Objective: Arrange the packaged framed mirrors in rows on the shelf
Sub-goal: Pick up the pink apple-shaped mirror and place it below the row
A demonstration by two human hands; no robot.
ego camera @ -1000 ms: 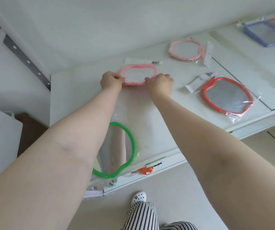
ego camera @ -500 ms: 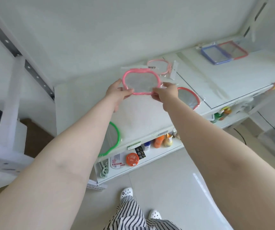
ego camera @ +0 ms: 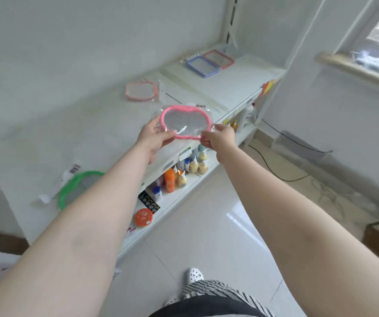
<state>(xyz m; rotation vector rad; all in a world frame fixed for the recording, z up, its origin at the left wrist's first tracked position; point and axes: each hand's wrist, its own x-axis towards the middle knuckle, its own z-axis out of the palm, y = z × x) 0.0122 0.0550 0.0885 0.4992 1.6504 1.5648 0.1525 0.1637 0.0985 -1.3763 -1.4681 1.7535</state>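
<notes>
A pink-framed mirror (ego camera: pixel 185 122) in clear plastic wrap hangs in the air above the white shelf (ego camera: pixel 106 133). My left hand (ego camera: pixel 155 135) pinches its left edge and my right hand (ego camera: pixel 218 137) pinches its right edge. On the shelf lie a green-framed mirror (ego camera: pixel 78 186) at the near left, partly hidden by my left arm, a paler pink one (ego camera: pixel 140 90) further back, and a blue one (ego camera: pixel 202 66) and a red one (ego camera: pixel 220 58) at the far end.
The lower shelf holds several bottles (ego camera: pixel 184 170), an orange round item (ego camera: pixel 143 217) and a dark card. A black cable (ego camera: pixel 275 165) runs over the tiled floor. A window sill (ego camera: pixel 355 69) stands at the right. My shoe (ego camera: pixel 194 274) shows below.
Both hands have lifted the pink mirror off the shelf and carried it rightward. The camera has swung right and back, so the orange-red mirror is now out of sight.
</notes>
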